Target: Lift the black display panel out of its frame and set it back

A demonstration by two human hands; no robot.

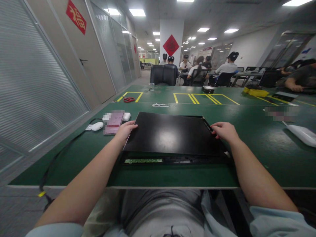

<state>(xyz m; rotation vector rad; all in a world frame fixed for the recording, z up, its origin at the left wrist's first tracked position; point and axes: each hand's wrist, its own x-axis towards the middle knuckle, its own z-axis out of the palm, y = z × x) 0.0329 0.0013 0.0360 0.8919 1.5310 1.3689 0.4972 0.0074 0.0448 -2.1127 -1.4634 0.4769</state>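
Left [126, 130] and right hands [225, 131] grip a black panel [170, 133] by its sides over a green table [265, 148] in a lit office [171, 26].

On the table [261, 144], a phone [114, 123] lies left of the panel [168, 133], scissors [128, 100] behind.

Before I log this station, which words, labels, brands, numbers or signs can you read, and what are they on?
"福": on the red diamond sign on the door at left.
Too blurred to read: the character on the pillar's red diamond; print on the pink item by the left hand.
Too small: any markings on the green circuit strip.
Black panel: no text visible.
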